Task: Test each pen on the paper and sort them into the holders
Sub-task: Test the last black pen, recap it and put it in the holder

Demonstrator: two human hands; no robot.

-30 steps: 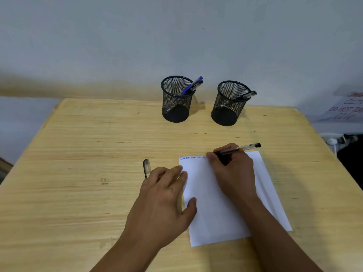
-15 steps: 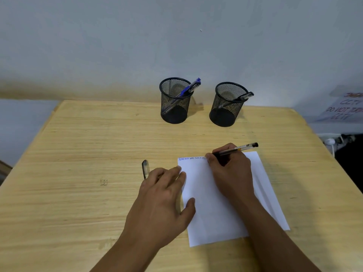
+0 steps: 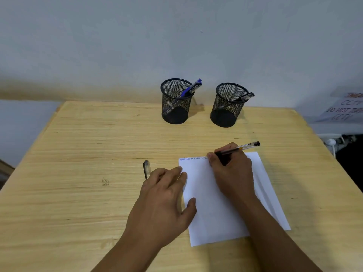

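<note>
A white sheet of paper [image 3: 208, 203] lies on the wooden table [image 3: 98, 154], with a line of small writing along its top edge. My right hand [image 3: 231, 171] grips a clear black-capped pen [image 3: 243, 147], tip down at the end of that writing. My left hand [image 3: 165, 197] lies flat, fingers spread, pressing on the paper's left edge. A pen cap [image 3: 146, 168] lies on the table just left of the paper. Two black mesh holders stand at the back: the left holder [image 3: 175, 103] has blue pens, the right holder [image 3: 227, 107] has a dark pen.
The grey wall rises directly behind the holders. A printed notice [image 3: 345, 107] and white cabling [image 3: 332, 143] sit off the table's right side. The table's left and right edges fall away to the floor.
The pen tip has crept slightly right along the top line of writing. My left hand stays in place on the paper.
</note>
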